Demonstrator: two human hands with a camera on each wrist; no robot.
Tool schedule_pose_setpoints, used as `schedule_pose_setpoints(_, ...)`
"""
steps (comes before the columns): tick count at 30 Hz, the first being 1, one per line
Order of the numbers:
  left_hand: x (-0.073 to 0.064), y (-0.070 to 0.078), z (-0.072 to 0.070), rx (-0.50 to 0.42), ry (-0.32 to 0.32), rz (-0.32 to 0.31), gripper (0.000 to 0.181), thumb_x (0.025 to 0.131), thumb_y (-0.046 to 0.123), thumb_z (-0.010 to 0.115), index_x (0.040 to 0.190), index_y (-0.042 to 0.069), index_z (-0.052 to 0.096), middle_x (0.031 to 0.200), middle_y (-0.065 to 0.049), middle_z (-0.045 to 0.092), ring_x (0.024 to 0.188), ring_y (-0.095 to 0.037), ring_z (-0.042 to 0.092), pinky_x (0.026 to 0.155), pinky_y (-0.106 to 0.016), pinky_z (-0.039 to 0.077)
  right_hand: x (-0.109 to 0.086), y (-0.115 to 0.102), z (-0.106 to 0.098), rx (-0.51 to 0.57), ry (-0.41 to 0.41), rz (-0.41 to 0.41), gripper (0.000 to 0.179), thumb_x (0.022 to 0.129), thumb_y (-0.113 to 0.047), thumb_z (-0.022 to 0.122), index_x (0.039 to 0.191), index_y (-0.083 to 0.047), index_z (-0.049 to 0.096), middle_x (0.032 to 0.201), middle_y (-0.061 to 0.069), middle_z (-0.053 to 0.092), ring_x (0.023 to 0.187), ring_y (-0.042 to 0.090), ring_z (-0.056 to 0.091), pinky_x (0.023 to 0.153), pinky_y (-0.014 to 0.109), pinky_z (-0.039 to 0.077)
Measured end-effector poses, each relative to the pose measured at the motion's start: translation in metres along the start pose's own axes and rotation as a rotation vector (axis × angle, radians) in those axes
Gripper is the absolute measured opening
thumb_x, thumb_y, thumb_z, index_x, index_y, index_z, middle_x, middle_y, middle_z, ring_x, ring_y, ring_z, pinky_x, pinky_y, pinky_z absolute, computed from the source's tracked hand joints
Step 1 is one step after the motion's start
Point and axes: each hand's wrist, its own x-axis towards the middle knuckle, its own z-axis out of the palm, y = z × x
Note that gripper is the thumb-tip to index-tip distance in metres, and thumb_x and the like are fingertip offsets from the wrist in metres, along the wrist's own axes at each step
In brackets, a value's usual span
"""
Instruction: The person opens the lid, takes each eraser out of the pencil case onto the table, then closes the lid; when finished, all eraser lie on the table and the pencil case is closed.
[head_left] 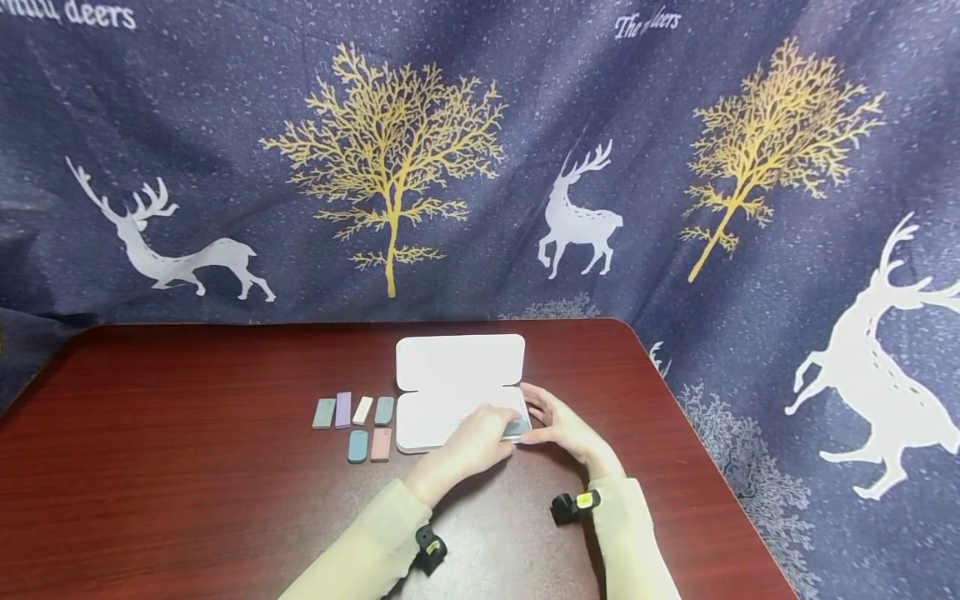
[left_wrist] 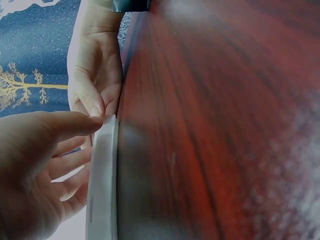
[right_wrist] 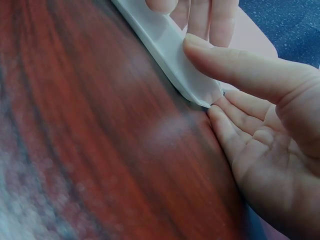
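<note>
A white flat case (head_left: 427, 421) lies on the table with its lid (head_left: 459, 361) folded back. Over its right end reaches my left hand (head_left: 472, 437), thumb and fingers bent at a small blue-grey block (head_left: 516, 427), which they partly cover. From the left wrist, the left thumb tip shows close to the case's front wall (left_wrist: 102, 180), the other fingers behind it. My right hand (head_left: 566, 429) grips the right end of the case, thumb at the front and fingers spread around the far side. The right wrist view shows that thumb over the case wall (right_wrist: 167, 47).
Left of the case lie several small blocks in two rows: green (head_left: 324, 413), purple (head_left: 343, 410), cream (head_left: 363, 410), grey-blue (head_left: 384, 411), blue (head_left: 357, 447) and pink (head_left: 381, 444). A patterned cloth (head_left: 450, 250) hangs behind the brown table (head_left: 187, 500).
</note>
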Motion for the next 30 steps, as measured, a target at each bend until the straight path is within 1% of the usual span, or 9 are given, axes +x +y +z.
schedule_pose_setpoints(3, 0.0003, 0.0012, -0.0008, 0.016, 0.002, 0.002, 0.042, 0.081, 0.013, 0.075, 0.121, 0.002, 0.065, 0.119, -0.011, 0.069, 0.112, -0.028, 0.063, 0.098, -0.037, 0.05, 0.0001, -0.0008, -0.0002, -0.006, 0.002, 0.007, 0.088, 0.08, 0.007, 0.071, 0.15, 0.01, 0.018, 0.155, 0.032, 0.022, 0.145, 0.045, 0.02, 0.119, 0.053, 0.017)
schedule_pose_setpoints(8, 0.0025, 0.0037, -0.0005, 0.024, 0.0, -0.023, 0.047, 0.082, 0.014, 0.074, 0.124, -0.001, 0.062, 0.121, -0.013, 0.068, 0.112, -0.028, 0.062, 0.098, -0.037, 0.051, -0.0003, -0.0019, 0.0002, -0.006, 0.005, 0.004, 0.088, 0.08, 0.007, 0.071, 0.15, 0.01, 0.018, 0.155, 0.033, 0.021, 0.145, 0.046, 0.02, 0.12, 0.053, 0.016)
schedule_pose_setpoints(12, 0.0035, 0.0045, 0.0003, 0.035, 0.0, -0.027, 0.05, 0.08, 0.013, 0.075, 0.125, -0.002, 0.06, 0.12, -0.014, 0.067, 0.111, -0.029, 0.061, 0.098, -0.036, 0.051, -0.0006, -0.0016, 0.0009, -0.007, 0.006, -0.002, 0.087, 0.08, 0.007, 0.071, 0.149, 0.011, 0.018, 0.154, 0.034, 0.022, 0.145, 0.047, 0.02, 0.12, 0.054, 0.016)
schedule_pose_setpoints(18, 0.0029, 0.0053, -0.0011, 0.019, 0.007, -0.038, 0.046, 0.08, 0.014, 0.076, 0.122, 0.0, 0.063, 0.114, -0.011, 0.07, 0.105, -0.026, 0.063, 0.091, -0.035, 0.053, 0.0002, -0.0025, 0.0016, -0.003, 0.009, -0.007, 0.086, 0.08, 0.008, 0.07, 0.149, 0.012, 0.019, 0.154, 0.034, 0.022, 0.145, 0.046, 0.02, 0.12, 0.054, 0.017)
schedule_pose_setpoints(21, 0.0024, 0.0047, -0.0013, 0.008, 0.009, -0.033, 0.043, 0.08, 0.014, 0.075, 0.12, 0.002, 0.065, 0.114, -0.009, 0.071, 0.104, -0.025, 0.064, 0.091, -0.035, 0.053, 0.0002, -0.0032, 0.0013, 0.003, 0.007, -0.005, 0.087, 0.08, 0.008, 0.071, 0.149, 0.011, 0.019, 0.155, 0.033, 0.022, 0.145, 0.046, 0.019, 0.12, 0.054, 0.016)
schedule_pose_setpoints(26, 0.0028, 0.0028, 0.0005, -0.011, 0.017, -0.03, 0.043, 0.079, 0.013, 0.075, 0.119, 0.001, 0.066, 0.113, -0.011, 0.071, 0.104, -0.026, 0.063, 0.091, -0.035, 0.053, 0.0001, -0.0022, 0.0006, -0.005, 0.004, 0.011, 0.088, 0.08, 0.006, 0.072, 0.15, 0.01, 0.018, 0.156, 0.032, 0.021, 0.146, 0.045, 0.019, 0.12, 0.053, 0.016)
schedule_pose_setpoints(30, 0.004, 0.0006, 0.0028, -0.02, 0.04, -0.024, 0.043, 0.077, 0.014, 0.076, 0.117, -0.001, 0.066, 0.112, -0.013, 0.07, 0.104, -0.027, 0.063, 0.091, -0.036, 0.052, -0.0003, -0.0017, 0.0005, -0.005, 0.003, 0.018, 0.088, 0.08, 0.006, 0.071, 0.15, 0.01, 0.018, 0.156, 0.031, 0.021, 0.146, 0.044, 0.019, 0.12, 0.053, 0.016)
